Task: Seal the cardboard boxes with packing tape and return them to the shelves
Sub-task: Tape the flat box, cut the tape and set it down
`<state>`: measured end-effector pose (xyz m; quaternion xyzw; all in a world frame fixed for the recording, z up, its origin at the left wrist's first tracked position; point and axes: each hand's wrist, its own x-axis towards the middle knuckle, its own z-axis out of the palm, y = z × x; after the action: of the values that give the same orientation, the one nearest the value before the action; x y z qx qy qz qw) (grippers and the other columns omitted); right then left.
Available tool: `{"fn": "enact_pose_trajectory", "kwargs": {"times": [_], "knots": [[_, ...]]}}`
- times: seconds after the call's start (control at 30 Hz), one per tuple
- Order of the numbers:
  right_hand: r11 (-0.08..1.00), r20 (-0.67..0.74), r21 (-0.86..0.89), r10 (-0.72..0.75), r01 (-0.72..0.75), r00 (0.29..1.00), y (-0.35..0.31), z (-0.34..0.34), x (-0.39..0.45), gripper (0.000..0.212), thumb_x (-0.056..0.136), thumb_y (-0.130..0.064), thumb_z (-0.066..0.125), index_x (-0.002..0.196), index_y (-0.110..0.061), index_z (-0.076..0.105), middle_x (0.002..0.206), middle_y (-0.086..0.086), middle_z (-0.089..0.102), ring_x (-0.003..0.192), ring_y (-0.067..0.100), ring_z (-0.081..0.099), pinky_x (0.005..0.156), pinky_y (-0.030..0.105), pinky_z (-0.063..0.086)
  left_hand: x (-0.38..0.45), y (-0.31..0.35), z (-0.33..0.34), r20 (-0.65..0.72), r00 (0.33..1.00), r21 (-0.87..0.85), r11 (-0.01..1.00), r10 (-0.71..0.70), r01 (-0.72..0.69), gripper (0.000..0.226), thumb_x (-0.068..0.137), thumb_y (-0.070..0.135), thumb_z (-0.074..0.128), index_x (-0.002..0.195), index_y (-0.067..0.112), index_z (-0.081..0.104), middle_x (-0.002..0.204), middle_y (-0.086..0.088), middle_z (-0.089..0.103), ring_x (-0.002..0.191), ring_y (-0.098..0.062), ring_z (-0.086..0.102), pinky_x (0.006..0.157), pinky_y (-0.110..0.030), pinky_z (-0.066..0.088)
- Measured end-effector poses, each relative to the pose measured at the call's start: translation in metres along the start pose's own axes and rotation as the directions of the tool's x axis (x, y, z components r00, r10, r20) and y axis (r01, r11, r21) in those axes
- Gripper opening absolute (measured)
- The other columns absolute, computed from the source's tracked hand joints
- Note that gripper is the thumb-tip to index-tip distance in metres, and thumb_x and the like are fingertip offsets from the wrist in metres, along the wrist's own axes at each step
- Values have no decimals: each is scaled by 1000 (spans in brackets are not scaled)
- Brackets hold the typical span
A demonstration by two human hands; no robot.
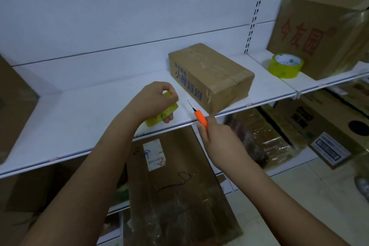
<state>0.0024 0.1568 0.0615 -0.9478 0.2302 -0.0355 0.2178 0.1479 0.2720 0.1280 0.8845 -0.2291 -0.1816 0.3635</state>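
A small brown cardboard box point(211, 75) with blue print lies on the white shelf point(79, 106), its top seam taped. My left hand point(153, 100) grips a yellow-green roll of packing tape point(164, 114) just above the shelf, left of the box. My right hand point(217, 138) holds an orange utility knife point(201, 119) with its thin blade out, pointing up toward the box's near corner. A tall flat cardboard box point(175, 185) with a white label stands on the floor below my hands.
A second yellow-green tape roll point(285, 66) sits on the right shelf section beside a large brown box point(323, 32) with red print. Another box edge point(14, 106) shows at far left. Several boxes fill the lower shelves at right point(319, 126).
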Motion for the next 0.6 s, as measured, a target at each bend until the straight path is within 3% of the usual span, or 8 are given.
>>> {"fn": "enact_pose_trajectory", "kwargs": {"times": [0.1, 0.2, 0.33, 0.4, 0.47, 0.5, 0.57, 0.6], "knots": [[988, -63, 52, -141, 144, 988, -31, -3, 20, 30, 107, -25, 36, 128, -9, 49, 115, 11, 56, 103, 27, 62, 84, 39, 57, -8, -8, -9, -99, 995, -94, 995, -31, 22, 15, 101, 24, 53, 93, 16, 63, 62, -8, 71, 52, -19, 70, 48, -19, 53], [990, -87, 78, -112, 119, 990, -50, 14, 66, 40, 104, -13, 41, 144, -6, 39, 138, 16, 44, 124, 30, 52, 94, 35, 49, -20, -18, -15, -201, 979, -203, 979, -45, 3, 14, 101, 24, 53, 94, 17, 63, 65, -7, 71, 50, -14, 67, 52, -21, 52], [908, -122, -361, -274, 214, 954, -54, 34, 100, 42, 105, -23, 40, 145, -13, 43, 136, 13, 53, 125, 33, 47, 102, 42, 37, -40, -33, -20, -335, 942, -262, 963, -35, -57, 15, 102, 25, 53, 99, 15, 63, 70, 3, 64, 48, 3, 61, 42, -9, 42], [888, -238, -366, -378, 278, 895, -55, 35, 106, 36, 105, -34, 41, 127, -16, 62, 131, 13, 57, 122, 35, 48, 101, 46, 35, -54, -44, -21, -373, 927, -308, 947, -30, -94, 15, 101, 24, 55, 100, 13, 64, 77, 3, 64, 53, 3, 63, 43, -10, 43], [894, -288, -68, -442, 443, 849, -68, 32, 102, 39, 106, -37, 36, 105, -15, 69, 115, 11, 63, 111, 32, 56, 88, 39, 39, -70, -56, -22, -414, 910, -376, 915, -28, -143, 14, 100, 21, 58, 98, 9, 64, 84, -4, 65, 55, -3, 65, 44, -14, 45], [860, -220, 193, -431, 472, 875, -79, 28, 95, 43, 107, -40, 33, 101, -14, 67, 108, 7, 64, 105, 27, 59, 84, 36, 41, -77, -63, -23, -431, 902, -403, 901, -30, -163, 13, 99, 20, 59, 97, 8, 64, 88, -7, 65, 55, -6, 65, 44, -16, 46], [709, 46, 631, -440, 315, 897, -105, 18, 75, 55, 101, -56, 32, 113, -16, 68, 108, -1, 69, 103, 12, 63, 88, 27, 47, -91, -73, -24, -461, 887, -425, 887, -41, -180, 14, 99, 19, 59, 98, 6, 63, 91, -10, 66, 56, -10, 66, 46, -18, 48], [661, 125, 704, -473, 258, 872, -116, 15, 67, 54, 99, -59, 36, 114, -19, 69, 108, -4, 71, 101, 6, 64, 90, 24, 50, -98, -78, -24, -472, 880, -435, 882, -53, -180, 15, 99, 19, 59, 99, 4, 62, 88, -12, 66, 56, -11, 66, 46, -19, 49]]}}
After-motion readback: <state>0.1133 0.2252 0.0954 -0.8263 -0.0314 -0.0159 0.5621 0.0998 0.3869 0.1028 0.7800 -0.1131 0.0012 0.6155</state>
